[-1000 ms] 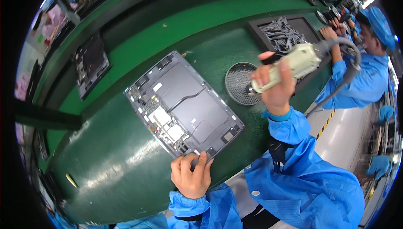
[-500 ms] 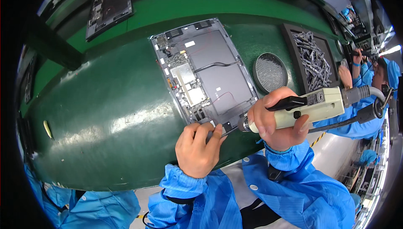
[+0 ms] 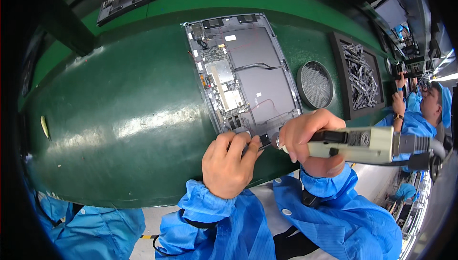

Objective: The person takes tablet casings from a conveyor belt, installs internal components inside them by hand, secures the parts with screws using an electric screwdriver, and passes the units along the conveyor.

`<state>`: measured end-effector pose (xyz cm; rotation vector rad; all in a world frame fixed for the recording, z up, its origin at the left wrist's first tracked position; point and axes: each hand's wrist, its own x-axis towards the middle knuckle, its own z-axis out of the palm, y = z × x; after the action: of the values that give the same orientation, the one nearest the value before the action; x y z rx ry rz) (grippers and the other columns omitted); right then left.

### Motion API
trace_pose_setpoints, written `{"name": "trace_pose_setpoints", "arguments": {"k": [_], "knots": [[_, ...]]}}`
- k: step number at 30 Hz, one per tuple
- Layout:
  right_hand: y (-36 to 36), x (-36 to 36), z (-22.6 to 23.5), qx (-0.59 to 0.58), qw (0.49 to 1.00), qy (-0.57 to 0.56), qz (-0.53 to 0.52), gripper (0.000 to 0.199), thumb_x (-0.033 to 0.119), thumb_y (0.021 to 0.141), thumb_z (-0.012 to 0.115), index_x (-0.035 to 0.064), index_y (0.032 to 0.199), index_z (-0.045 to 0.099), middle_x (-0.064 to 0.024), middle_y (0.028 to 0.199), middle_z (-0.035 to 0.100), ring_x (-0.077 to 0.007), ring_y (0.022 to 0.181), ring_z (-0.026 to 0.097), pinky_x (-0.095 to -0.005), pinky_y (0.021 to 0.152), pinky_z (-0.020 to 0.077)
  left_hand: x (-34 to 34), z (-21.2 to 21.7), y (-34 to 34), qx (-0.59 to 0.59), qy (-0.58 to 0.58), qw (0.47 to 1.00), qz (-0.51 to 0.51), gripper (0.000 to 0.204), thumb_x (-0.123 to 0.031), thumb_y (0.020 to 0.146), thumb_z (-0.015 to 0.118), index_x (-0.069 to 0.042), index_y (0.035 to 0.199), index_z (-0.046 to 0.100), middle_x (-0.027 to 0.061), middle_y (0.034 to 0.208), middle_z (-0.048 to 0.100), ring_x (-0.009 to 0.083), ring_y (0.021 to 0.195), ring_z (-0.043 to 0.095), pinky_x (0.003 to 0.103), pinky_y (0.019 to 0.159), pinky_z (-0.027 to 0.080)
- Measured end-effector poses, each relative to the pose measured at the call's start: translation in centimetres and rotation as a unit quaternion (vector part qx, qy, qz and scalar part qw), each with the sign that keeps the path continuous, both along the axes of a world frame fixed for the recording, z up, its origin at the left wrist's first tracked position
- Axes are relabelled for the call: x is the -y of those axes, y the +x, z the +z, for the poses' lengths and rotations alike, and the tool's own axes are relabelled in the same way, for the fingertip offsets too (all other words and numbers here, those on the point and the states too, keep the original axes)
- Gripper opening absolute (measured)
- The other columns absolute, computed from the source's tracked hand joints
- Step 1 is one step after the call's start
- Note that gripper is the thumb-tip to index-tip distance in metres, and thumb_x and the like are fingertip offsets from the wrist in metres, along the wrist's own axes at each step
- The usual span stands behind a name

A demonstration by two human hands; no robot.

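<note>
The opened tablet lies flat on the green table, near the round dish. The left hand touches its near edge; whether it pinches there, I cannot tell. The right hand is wrapped around the electric screwdriver. The tablet is probably light and stiff, its bare circuit board fragile: better hold the outer frame.

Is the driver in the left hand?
No, the right hand holds the driver; the left hand is on the device.
</note>
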<state>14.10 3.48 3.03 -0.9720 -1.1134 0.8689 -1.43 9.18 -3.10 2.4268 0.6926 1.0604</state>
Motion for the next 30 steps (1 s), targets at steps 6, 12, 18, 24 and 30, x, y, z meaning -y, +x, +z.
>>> {"name": "trace_pose_setpoints", "arguments": {"k": [6,12,18,24,30], "knots": [[0.0,0.6,0.3,0.014,0.998,-0.059,-0.022,0.067,0.055,0.074,0.071,-0.0055,0.100,0.055,-0.0027,0.060,0.057,-0.0104,0.055,0.056,-0.0255,0.057,0.0475,0.1,-0.1,0.3,0.000,0.008,1.000,-0.005,0.032,-0.009,0.055,0.076,-0.005,0.086,0.069,0.0034,0.087,0.058,0.0229,0.077,0.052,0.032,0.056,0.047],[4.2,0.2,0.4,-0.135,0.982,0.102,-0.082,0.078,0.064,0.085,0.043,-0.0076,0.116,0.047,-0.0004,0.052,0.045,-0.0122,0.047,0.045,-0.0324,0.060,0.0439,0.3,0.7,0.1,-0.011,0.013,1.000,-0.010,0.033,-0.009,0.054,0.077,-0.007,0.087,0.069,0.0043,0.088,0.058,0.0243,0.077,0.052,0.033,0.057,0.047],[10.9,-0.6,-0.3,-0.129,0.944,0.120,-0.279,0.045,0.039,0.093,0.045,-0.0047,0.097,0.055,-0.0025,0.054,0.045,-0.0129,0.049,0.045,-0.0314,0.059,0.0443,0.6,1.3,0.2,-0.046,0.005,0.999,-0.016,0.031,-0.007,0.057,0.078,-0.006,0.087,0.069,0.0056,0.086,0.056,0.0260,0.077,0.051,0.035,0.061,0.045],[11.6,-1.4,-1.5,-0.123,0.933,0.123,-0.316,0.039,0.030,0.089,0.055,-0.0085,0.092,0.054,-0.0054,0.054,0.049,-0.0127,0.048,0.049,-0.0306,0.057,0.0486,0.6,1.9,0.4,-0.072,-0.015,0.997,-0.009,0.030,-0.005,0.057,0.077,-0.005,0.086,0.069,0.0066,0.082,0.055,0.0261,0.077,0.049,0.036,0.062,0.043],[11.8,-1.7,-1.8,-0.128,0.934,0.115,-0.313,0.036,0.025,0.088,0.057,-0.0096,0.093,0.052,-0.0067,0.055,0.049,-0.0125,0.048,0.049,-0.0317,0.057,0.0507,0.7,1.9,0.5,-0.081,-0.011,0.997,-0.008,0.030,-0.007,0.057,0.078,-0.004,0.086,0.069,0.0081,0.082,0.054,0.0273,0.077,0.048,0.036,0.062,0.042]]}}
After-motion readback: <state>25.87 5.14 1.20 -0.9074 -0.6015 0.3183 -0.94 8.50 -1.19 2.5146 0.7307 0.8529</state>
